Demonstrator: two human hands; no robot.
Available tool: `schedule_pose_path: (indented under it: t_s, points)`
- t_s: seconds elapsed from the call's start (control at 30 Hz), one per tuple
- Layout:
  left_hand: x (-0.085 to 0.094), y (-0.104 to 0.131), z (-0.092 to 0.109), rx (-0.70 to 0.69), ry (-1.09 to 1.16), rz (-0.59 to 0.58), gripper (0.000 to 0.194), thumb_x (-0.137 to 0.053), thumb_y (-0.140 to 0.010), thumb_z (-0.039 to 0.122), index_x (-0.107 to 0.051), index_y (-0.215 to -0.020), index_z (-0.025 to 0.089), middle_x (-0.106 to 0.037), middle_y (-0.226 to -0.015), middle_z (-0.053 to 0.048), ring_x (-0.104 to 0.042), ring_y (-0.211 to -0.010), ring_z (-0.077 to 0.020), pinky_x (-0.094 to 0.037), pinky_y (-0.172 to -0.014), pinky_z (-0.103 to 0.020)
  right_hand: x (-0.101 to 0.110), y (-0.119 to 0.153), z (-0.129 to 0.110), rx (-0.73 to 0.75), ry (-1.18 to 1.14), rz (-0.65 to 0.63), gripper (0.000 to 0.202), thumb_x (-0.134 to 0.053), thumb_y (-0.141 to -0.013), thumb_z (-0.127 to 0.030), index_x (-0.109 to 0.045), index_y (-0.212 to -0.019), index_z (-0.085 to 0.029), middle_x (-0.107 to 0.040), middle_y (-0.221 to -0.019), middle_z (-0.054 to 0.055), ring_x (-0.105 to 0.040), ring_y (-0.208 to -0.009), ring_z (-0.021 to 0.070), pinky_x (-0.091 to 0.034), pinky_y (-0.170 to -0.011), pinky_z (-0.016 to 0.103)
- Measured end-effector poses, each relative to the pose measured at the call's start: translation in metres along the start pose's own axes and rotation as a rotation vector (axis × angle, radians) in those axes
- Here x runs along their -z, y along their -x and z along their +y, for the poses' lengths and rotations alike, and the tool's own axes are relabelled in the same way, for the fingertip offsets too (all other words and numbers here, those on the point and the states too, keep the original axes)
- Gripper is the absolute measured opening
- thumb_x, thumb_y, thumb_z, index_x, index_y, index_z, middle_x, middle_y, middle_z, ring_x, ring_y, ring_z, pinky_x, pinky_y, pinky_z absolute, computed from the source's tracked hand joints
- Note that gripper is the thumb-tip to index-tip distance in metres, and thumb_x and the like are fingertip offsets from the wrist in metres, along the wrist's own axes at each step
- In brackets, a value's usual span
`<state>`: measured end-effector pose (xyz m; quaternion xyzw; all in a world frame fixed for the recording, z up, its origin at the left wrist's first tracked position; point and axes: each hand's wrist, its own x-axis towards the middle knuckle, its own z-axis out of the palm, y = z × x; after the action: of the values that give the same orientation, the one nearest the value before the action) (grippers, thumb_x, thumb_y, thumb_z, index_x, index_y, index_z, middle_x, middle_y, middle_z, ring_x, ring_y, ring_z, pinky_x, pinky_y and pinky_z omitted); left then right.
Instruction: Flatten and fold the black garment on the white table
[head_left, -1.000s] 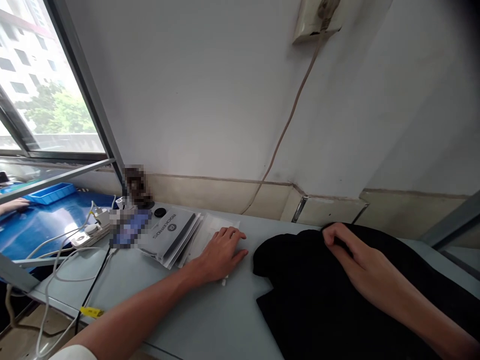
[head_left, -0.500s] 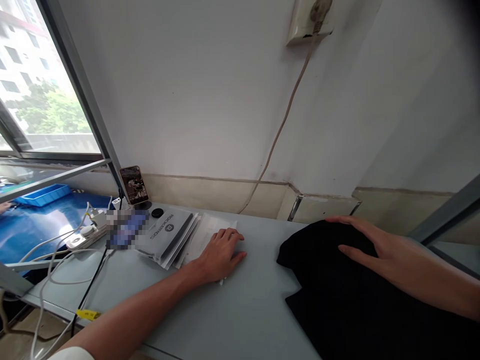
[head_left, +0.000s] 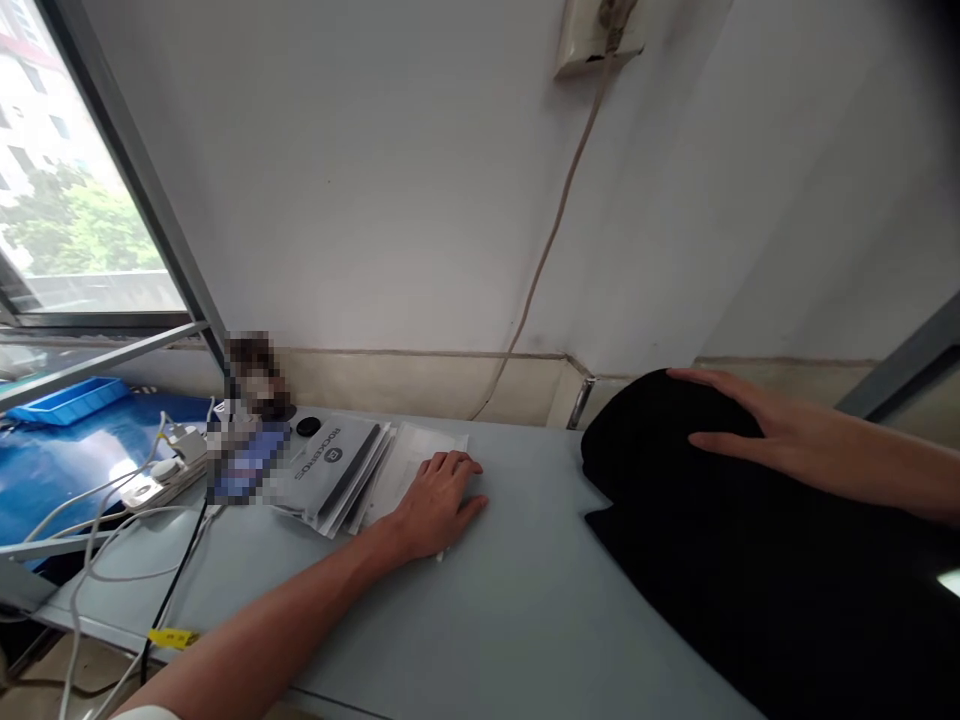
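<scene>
Black cloth (head_left: 750, 560), bunched and raised at its far end, spread over table's right side

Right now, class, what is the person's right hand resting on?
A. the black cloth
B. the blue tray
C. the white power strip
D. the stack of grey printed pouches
A: the right hand lies flat, fingers spread, on top of the black cloth at the right of the table, while the left hand rests on clear packets beside the grey pouches.
</scene>
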<state>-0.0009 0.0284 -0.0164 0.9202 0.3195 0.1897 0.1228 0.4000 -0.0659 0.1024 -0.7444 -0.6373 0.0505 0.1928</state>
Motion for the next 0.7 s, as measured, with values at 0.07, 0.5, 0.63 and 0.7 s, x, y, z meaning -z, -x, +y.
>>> schedule_pose_path:
  t_s: [0.07, 0.5, 0.63, 0.7]
  points:
    - [-0.001, -0.001, -0.001, -0.006, -0.004, 0.001, 0.031, -0.06, -0.102, 0.03, -0.055, -0.132, 0.021, -0.057, -0.14, -0.011, -0.051, -0.129, -0.031, -0.043, -0.109, -0.049, 0.009, -0.001, 0.0, -0.039, -0.061, -0.105, 0.081, -0.055, -0.091, -0.071, -0.027, -0.163, -0.046, -0.043, -0.168, -0.004, -0.045, -0.15, 0.0318, -0.043, -0.122, 0.047]
    - [-0.001, -0.004, -0.003, -0.027, -0.007, 0.006, 0.03, -0.052, -0.104, 0.032, -0.055, -0.132, 0.022, -0.057, -0.14, -0.011, -0.052, -0.127, -0.0304, -0.045, -0.108, -0.05, 0.042, 0.006, 0.035, -0.23, -0.202, 0.014, 0.071, -0.06, -0.094, -0.061, -0.038, -0.16, -0.044, -0.035, -0.172, 0.001, -0.024, -0.159, 0.0365, -0.033, -0.124, 0.051]
    - [-0.001, -0.004, -0.003, -0.016, -0.016, -0.007, 0.03, -0.054, -0.104, 0.031, -0.054, -0.132, 0.021, -0.056, -0.142, -0.011, -0.05, -0.13, -0.0306, -0.044, -0.109, -0.05, 0.015, 0.008, 0.11, -0.248, -0.076, -0.046, 0.072, -0.054, -0.094, -0.066, -0.04, -0.16, -0.04, -0.049, -0.165, 0.005, -0.052, -0.145, 0.0264, -0.05, -0.109, 0.034]
    - [-0.002, -0.003, -0.003, -0.013, -0.013, -0.006, 0.03, -0.054, -0.104, 0.032, -0.054, -0.132, 0.022, -0.057, -0.141, -0.011, -0.05, -0.13, -0.0302, -0.044, -0.109, -0.05, -0.006, 0.012, 0.134, -0.283, -0.017, -0.031, 0.071, -0.055, -0.093, -0.06, -0.05, -0.155, -0.028, -0.061, -0.153, 0.013, -0.064, -0.133, 0.0276, -0.056, -0.098, 0.032]
